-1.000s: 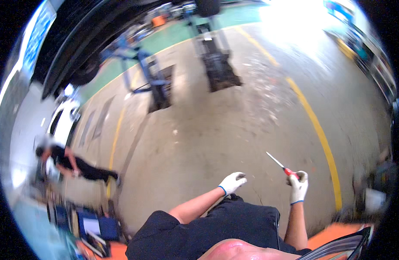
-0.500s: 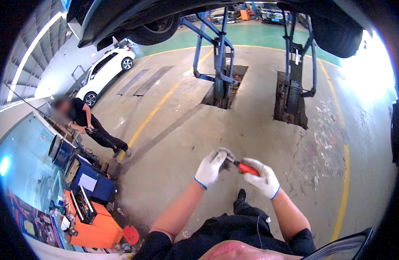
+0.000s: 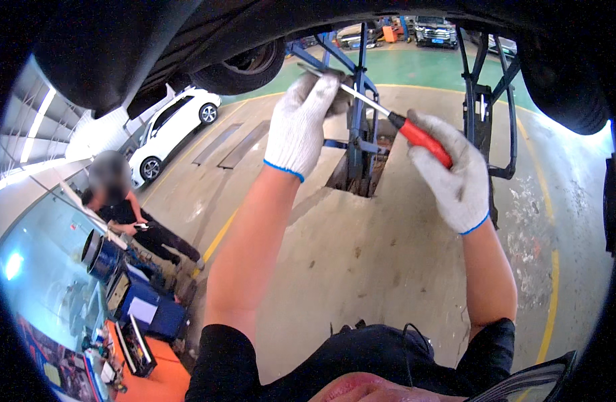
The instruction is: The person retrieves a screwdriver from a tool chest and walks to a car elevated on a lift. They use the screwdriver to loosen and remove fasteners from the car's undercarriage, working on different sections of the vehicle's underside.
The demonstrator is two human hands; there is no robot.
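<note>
Head view: we hold the screwdriver (image 3: 388, 120) raised near twelve o'clock, under the lifted car (image 3: 187, 40). Our right hand (image 3: 452, 177) is wrapped tight round its red handle; our left hand (image 3: 304, 120) is closed round the thin shaft. It looks light and stiff; gloves should grip the handle best.

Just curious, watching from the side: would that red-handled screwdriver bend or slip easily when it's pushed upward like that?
Probably stiff: the screwdriver has a straight, thin metal shaft. The right hand wraps its red handle and the left hand steadies the shaft, both in knit gloves, so slipping seems unlikely. Being round, it would likely roll if laid down.
</note>
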